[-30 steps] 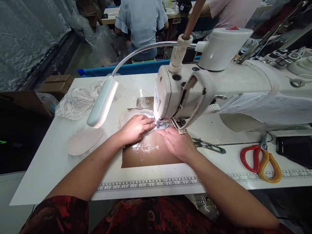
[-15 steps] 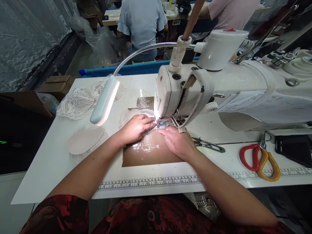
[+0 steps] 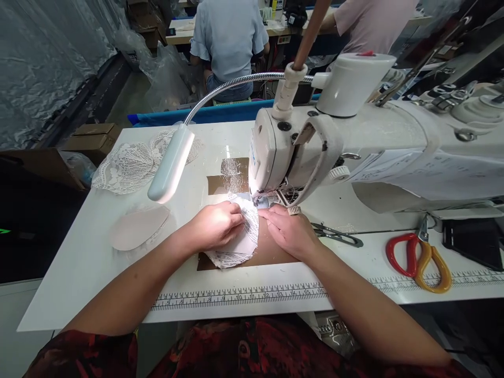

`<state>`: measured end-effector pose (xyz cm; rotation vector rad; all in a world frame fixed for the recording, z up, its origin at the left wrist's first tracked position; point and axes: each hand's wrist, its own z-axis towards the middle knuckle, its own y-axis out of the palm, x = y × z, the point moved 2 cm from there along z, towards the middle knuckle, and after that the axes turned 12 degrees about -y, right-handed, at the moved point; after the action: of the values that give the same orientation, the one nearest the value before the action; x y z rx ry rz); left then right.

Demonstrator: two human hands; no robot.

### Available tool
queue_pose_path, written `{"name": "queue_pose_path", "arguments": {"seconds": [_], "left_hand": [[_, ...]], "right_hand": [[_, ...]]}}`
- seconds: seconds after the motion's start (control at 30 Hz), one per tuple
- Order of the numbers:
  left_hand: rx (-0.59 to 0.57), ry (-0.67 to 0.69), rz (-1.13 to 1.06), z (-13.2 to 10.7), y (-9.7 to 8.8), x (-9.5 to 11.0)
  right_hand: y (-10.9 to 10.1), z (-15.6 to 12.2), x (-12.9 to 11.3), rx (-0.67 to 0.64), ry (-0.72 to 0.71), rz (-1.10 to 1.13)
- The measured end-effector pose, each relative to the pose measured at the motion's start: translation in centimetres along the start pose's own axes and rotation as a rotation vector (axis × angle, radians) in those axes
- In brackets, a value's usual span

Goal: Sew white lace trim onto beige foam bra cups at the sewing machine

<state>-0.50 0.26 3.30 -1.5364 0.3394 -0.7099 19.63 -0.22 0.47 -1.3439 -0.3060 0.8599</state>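
Note:
My left hand (image 3: 218, 227) is closed, its fingers curled on a white lace-edged pad (image 3: 249, 231) that lies left of the sewing machine's presser foot (image 3: 256, 201). The pad's right edge comes close to the foot; whether any of it is still under there I cannot tell. Flat on the brown taped sheet (image 3: 275, 252) rests my right hand (image 3: 290, 231), open, its fingertips pointing left beside the foot and a little apart from the pad. The white sewing machine (image 3: 271, 149) stands over both hands.
A lamp (image 3: 171, 165) on a bent metal neck hangs left of the machine head. Lace pieces (image 3: 126, 168) and an oval pad (image 3: 137, 228) lie at left. Thread snips (image 3: 336, 234) and red-yellow scissors (image 3: 419, 257) are at right. A person in light blue (image 3: 228, 42) sits beyond.
The lace-edged pad has turned and come toward me, showing more of its surface. My left hand went from stretched fingers to a curled grip. My right hand has barely moved.

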Motion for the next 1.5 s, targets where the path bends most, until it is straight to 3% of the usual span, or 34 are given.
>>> {"name": "queue_pose_path", "arguments": {"seconds": [0.27, 0.53, 0.8, 1.5], "left_hand": [[-0.023, 0.056, -0.02, 0.4, 0.6, 0.3], [-0.026, 0.113, 0.044, 0.4, 1.1, 0.3], [-0.041, 0.075, 0.182, 0.4, 1.7, 0.5], [-0.031, 0.07, 0.144, 1.0, 1.5, -0.2]], "right_hand": [[0.0, -0.2, -0.1, 0.044, -0.028, 0.025], [0.3, -0.2, -0.2, -0.003, -0.01, -0.016], [0.4, -0.2, -0.6, -0.059, -0.028, -0.107], [0.4, 0.3, -1.2, -0.088, -0.021, -0.211]]}}
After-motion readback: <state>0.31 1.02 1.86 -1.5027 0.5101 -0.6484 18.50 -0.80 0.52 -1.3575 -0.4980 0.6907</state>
